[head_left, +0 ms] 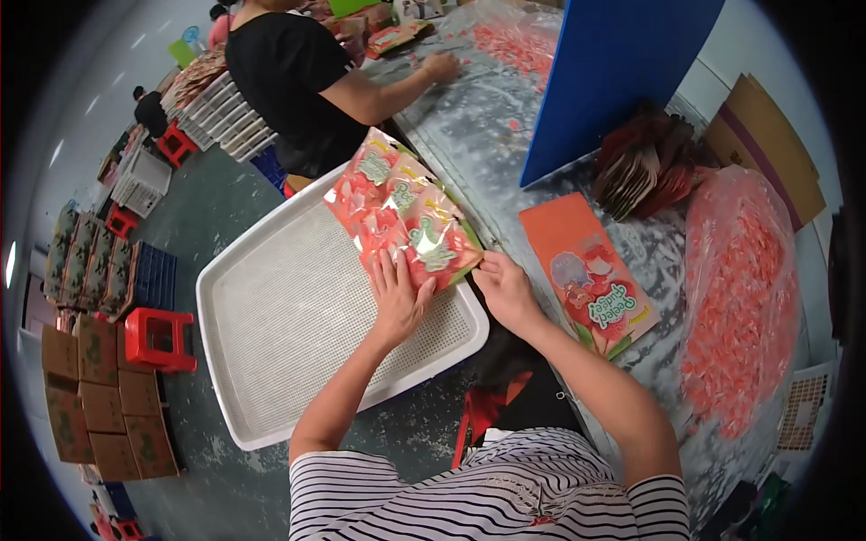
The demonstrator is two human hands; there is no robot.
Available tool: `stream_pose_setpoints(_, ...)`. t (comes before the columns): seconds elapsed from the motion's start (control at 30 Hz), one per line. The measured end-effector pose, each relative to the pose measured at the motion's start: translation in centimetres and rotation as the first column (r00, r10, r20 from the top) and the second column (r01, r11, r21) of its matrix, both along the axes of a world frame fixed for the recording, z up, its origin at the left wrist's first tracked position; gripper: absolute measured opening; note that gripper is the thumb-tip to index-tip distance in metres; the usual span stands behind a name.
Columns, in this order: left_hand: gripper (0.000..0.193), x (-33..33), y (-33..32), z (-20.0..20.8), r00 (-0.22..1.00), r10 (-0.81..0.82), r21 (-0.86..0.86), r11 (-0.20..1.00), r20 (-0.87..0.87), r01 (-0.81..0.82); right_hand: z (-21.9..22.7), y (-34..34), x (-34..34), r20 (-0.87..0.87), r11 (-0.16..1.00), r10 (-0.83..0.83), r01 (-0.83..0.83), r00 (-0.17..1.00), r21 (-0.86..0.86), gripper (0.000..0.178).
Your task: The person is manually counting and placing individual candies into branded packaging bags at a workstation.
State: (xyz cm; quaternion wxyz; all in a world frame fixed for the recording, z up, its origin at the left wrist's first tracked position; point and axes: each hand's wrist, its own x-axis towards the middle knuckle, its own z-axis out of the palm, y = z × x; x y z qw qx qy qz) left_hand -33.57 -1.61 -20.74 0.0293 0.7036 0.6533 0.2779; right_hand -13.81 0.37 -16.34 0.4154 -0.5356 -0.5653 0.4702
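Several glossy pink pouches (377, 191) lie overlapping in a row along the right side of a white perforated tray (271, 298). My left hand (397, 296) rests flat on the nearest pouch (435, 245), fingers stretched out. At that pouch's near right corner, my right hand (507, 290) has its thumb and fingers closed on the edge. A flat pouch with an orange-red top (564, 225) lies on the table, just right of my right hand.
A clear bag of small pink wrapped pieces (744, 298) lies on the grey table (492, 117). Dark red pouches (645, 167) stand bundled beside an upright blue panel (613, 72). Another person (293, 81) works across the tray. Red stools (161, 338) and cartons (99, 370) stand left.
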Motion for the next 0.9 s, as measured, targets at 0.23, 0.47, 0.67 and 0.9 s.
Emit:
stream_pose_setpoints(0.23,0.080,1.2,1.9,-5.6,0.996,0.038,-0.015,0.999,0.079,-0.037,-1.4,-4.8,13.3,0.552,0.900,-0.282,0.017,0.785,0.436,0.045)
stream_pose_setpoints(0.47,0.081,1.8,2.4,-3.9,0.990,0.065,-0.019,0.998,0.127,-0.063,-3.7,-6.7,25.6,0.661,0.804,-0.535,0.558,0.527,0.206,0.064)
stream_pose_setpoints(0.67,0.069,6.7,1.1,0.4,1.000,0.004,0.192,0.981,-0.005,-0.003,-5.2,-6.7,28.2,0.504,0.777,-0.574,0.624,0.646,0.085,0.029)
stream_pose_setpoints(0.9,0.047,17.0,-3.4,5.5,0.913,-0.403,0.124,0.911,0.061,0.394,-2.6,-8.4,28.1,0.227,0.753,-0.634,0.657,0.739,-0.034,0.018)
